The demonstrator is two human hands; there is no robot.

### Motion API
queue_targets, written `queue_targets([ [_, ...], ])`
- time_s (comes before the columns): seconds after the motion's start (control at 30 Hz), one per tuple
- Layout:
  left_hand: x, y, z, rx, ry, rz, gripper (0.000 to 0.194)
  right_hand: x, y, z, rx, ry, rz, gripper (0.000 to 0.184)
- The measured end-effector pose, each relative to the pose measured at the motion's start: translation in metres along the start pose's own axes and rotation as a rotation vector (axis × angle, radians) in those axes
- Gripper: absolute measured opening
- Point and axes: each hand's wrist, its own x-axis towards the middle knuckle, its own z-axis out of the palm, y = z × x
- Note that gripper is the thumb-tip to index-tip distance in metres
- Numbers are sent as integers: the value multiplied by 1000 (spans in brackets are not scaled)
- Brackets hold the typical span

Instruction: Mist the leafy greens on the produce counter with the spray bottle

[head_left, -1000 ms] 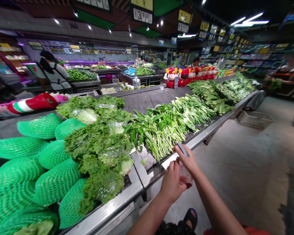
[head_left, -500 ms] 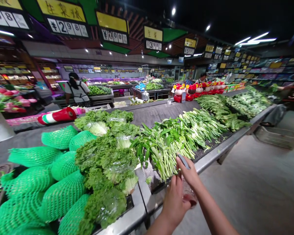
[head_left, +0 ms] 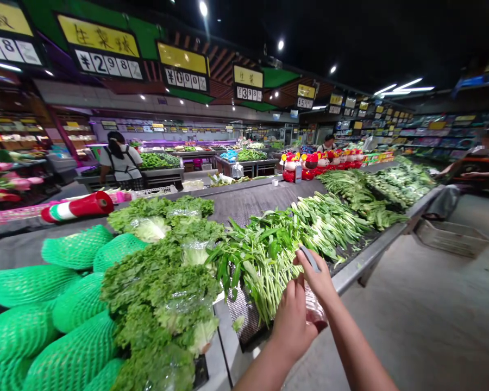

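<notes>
My left hand (head_left: 294,314) is closed around a clear plastic package with something reddish inside (head_left: 314,305); the hands cover much of it. Just above, my right hand (head_left: 318,277) has its fingers bent around a narrow grey curved strip (head_left: 309,258), whose kind I cannot make out. The two hands nearly meet over the front edge of the vegetable stand. Behind them lie long-stemmed leafy greens (head_left: 264,271). To the left are heads of curly lettuce (head_left: 158,293), some in clear wrap.
Green foam-netted produce (head_left: 77,304) fills the near left. A red roll (head_left: 81,206) lies behind it. Red dolls (head_left: 305,165) line the stand's back. A metal rim (head_left: 367,263) runs along the front. A grey crate (head_left: 450,238) sits on the floor; a person (head_left: 483,163) stands far right.
The view has tilted up and swung about, bringing more price signs into sight. Both hands stay close together, holding the same package and grey strip, with little change of grip.
</notes>
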Motion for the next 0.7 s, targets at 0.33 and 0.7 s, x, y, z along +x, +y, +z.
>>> queue_targets([
  [0.33, -6, 5, 16, -28, -69, -86, 89, -10, 14, -13, -44, -40, 44, 44],
  [0.7, -29, 9, 20, -41, -155, -105, 87, -39, 14, -23, -107, -52, 31, 36],
])
